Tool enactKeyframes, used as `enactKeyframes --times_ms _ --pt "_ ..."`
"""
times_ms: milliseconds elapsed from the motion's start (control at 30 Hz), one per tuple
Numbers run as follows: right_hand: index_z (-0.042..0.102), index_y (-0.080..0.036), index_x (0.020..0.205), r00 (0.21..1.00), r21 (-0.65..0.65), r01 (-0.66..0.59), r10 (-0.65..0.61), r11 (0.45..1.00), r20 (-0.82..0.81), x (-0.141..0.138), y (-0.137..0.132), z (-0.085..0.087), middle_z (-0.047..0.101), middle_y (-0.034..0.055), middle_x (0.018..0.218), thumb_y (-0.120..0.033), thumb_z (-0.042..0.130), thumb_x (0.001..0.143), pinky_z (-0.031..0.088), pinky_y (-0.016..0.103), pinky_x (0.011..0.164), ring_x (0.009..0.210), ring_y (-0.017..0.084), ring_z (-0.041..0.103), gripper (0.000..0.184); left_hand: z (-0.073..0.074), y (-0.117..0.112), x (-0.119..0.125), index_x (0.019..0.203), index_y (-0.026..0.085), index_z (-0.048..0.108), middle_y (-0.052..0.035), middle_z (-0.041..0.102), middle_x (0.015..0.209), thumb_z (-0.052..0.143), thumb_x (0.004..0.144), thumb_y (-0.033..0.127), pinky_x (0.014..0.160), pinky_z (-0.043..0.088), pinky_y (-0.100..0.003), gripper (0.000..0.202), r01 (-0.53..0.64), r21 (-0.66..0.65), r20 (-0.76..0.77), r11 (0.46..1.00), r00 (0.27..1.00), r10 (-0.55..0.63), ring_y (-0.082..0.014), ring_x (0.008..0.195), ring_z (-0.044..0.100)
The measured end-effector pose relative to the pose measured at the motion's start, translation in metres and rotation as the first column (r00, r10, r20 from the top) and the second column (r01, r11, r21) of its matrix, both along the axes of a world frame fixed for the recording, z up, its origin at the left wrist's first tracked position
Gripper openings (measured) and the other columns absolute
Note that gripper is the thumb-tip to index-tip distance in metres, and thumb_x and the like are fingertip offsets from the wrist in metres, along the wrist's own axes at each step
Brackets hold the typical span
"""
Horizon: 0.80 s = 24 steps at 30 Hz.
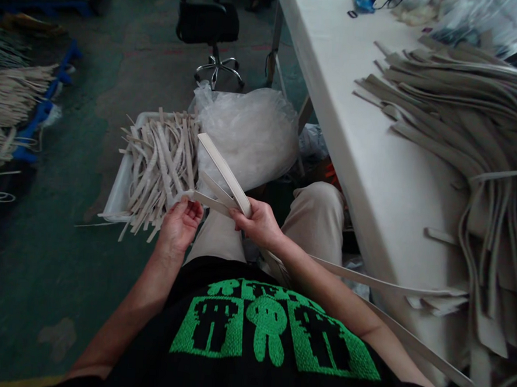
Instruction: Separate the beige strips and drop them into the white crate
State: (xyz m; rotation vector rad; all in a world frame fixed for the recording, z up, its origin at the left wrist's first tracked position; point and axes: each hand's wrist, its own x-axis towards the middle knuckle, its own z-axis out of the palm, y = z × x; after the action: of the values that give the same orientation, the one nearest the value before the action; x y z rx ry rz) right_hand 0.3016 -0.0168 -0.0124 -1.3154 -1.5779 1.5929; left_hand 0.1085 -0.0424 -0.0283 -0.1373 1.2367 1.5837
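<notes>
I sit beside a white table with my knees in beige trousers below me. My right hand is closed round a long pale beige strap whose free end sticks up and to the left. The rest of the strap trails back under my right arm toward the table edge. My left hand pinches a shorter strip end that meets the strap between my hands. Both hands hover above my lap, just right of a white tray full of cut strips.
A big heap of long beige straps covers the right of the table. A clear plastic bag lies behind the tray. A black swivel chair stands farther back. More strap bundles lie on the green floor at left.
</notes>
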Motion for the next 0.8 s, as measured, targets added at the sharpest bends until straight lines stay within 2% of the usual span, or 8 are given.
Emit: enactKeyframes --times_ms 267,467,667,800 --pt "0.063 -0.016 0.083 0.998 0.032 0.005 -0.007 0.999 0.06 0.002 0.002 -0.001 0.064 -0.0037 0.059 -0.026 0.064 0.089 0.038 0.015 0.044 0.044 0.006 0.052 0.011 -0.008 0.002 0.001 0.076 0.015 0.068 -0.0015 0.071 0.073 0.077 0.085 0.019 0.067 0.057 -0.022 0.013 0.008 0.008 -0.003 1.0 1.0 -0.008 -0.0107 0.066 0.067" --pt "0.064 -0.016 0.087 0.996 0.013 -0.059 0.058 0.998 0.066 0.003 0.004 -0.006 0.065 -0.0041 0.059 -0.024 0.064 0.088 0.036 0.016 0.041 0.04 0.006 0.05 0.008 -0.007 0.003 0.003 0.076 0.015 0.069 -0.0032 0.074 0.079 0.077 0.085 0.019 0.067 0.057 -0.022 0.012 -0.004 0.046 -0.037 0.999 0.999 0.005 -0.0124 0.073 0.069" --pt "0.063 -0.016 0.083 0.996 0.024 -0.03 0.028 0.999 0.085 0.003 0.005 -0.005 0.066 -0.0032 0.058 -0.024 0.064 0.088 0.036 0.016 0.04 0.04 0.006 0.051 0.009 -0.011 0.0 0.004 0.071 0.016 0.066 -0.0008 0.072 0.073 0.088 0.074 0.022 0.066 0.057 -0.023 0.022 0.021 0.072 -0.074 0.997 0.997 -0.015 -0.012 0.069 0.068" --pt "0.063 -0.016 0.084 0.999 0.008 0.007 -0.007 1.0 0.052 0.006 0.007 -0.003 0.066 -0.003 0.058 -0.025 0.064 0.088 0.036 0.016 0.039 0.039 0.007 0.05 0.01 -0.01 0.0 0.002 0.07 0.017 0.066 0.0001 0.072 0.074 0.086 0.077 0.024 0.071 0.058 -0.022 0.022 0.006 0.068 -0.071 0.998 0.997 -0.001 -0.0108 0.07 0.068"
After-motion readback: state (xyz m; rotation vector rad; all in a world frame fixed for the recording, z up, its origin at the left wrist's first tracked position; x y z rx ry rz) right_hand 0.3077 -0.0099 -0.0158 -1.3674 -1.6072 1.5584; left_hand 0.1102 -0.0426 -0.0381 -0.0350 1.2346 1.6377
